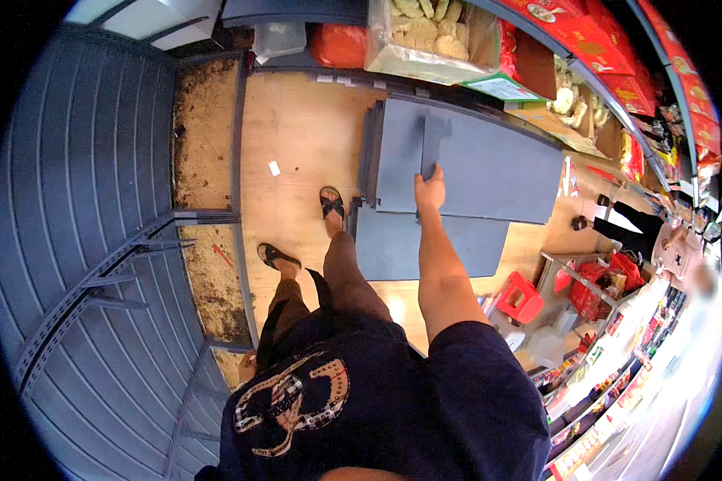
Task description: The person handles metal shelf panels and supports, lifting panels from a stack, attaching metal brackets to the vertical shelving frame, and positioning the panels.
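My right hand [429,191] reaches forward over a stack of grey shelf panels [497,164] lying on the floor. Its fingers are closed round the near end of a narrow, flat dark grey strip [431,143], which lies over the top panel. A dark smudge or shadow shows beside the strip's far end. Nearer me, another grey panel [425,247] sticks out from under the stack. Only a small part of my left hand [248,366] shows, low beside my leg, and its fingers are mostly hidden.
Grey shelving [96,184] stands at left, its bottom bays stained with dirt. A box of dried goods [425,40] sits on the far shelf. At right are a red stool [521,297], a metal cart [557,276] and another person [670,248]. A white paper scrap [274,168] lies near my feet.
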A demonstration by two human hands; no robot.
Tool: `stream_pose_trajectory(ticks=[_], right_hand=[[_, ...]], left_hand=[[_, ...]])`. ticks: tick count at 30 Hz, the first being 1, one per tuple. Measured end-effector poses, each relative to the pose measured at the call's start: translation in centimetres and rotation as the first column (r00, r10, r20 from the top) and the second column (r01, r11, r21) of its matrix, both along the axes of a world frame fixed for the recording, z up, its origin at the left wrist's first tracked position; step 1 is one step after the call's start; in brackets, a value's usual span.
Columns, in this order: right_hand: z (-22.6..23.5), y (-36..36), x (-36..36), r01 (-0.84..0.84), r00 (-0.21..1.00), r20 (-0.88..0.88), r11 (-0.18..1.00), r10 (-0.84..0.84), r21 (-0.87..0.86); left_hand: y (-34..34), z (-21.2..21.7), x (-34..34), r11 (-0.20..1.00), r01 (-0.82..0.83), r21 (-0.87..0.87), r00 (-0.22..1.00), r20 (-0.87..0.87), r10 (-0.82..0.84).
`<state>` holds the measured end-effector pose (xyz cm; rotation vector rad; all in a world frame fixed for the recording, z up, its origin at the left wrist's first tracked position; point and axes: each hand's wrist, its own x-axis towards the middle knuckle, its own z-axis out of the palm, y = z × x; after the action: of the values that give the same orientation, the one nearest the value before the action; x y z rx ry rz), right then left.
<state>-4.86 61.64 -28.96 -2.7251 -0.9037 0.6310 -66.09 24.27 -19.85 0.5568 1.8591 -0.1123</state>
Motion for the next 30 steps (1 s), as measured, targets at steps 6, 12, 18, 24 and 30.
stream_pose_trajectory(ticks=[6,12,18,24,30], right_hand=[[-6.1,1.3,0.4,-0.032,0.999,-0.04,0.998,0.034,0.05],[-9.7,0.4,-0.7,-0.009,0.996,-0.085,0.993,-0.001,-0.114],[-10.4,-2.6,1.2,-0.089,0.993,-0.082,0.994,0.083,-0.07],[-7.6,-12.0,1.9,-0.368,0.911,-0.278,0.905,0.305,-0.212],[-8.0,-20.5,0.3,-0.984,0.172,-0.207,0.159,0.963,-0.08]], left_hand=[[0.5,1.2,-0.1,0.979,-0.188,-0.084,0.974,0.115,0.197],[3.7,4.6,2.1,0.998,0.045,0.035,0.997,-0.062,-0.043],[7.3,4.8,3.5,0.996,0.093,-0.013,0.994,-0.053,-0.093],[8.5,3.9,5.2,0.998,0.025,0.066,0.998,-0.056,-0.022],[11.2,1.6,0.5,0.767,-0.44,0.467,0.802,-0.178,0.57]])
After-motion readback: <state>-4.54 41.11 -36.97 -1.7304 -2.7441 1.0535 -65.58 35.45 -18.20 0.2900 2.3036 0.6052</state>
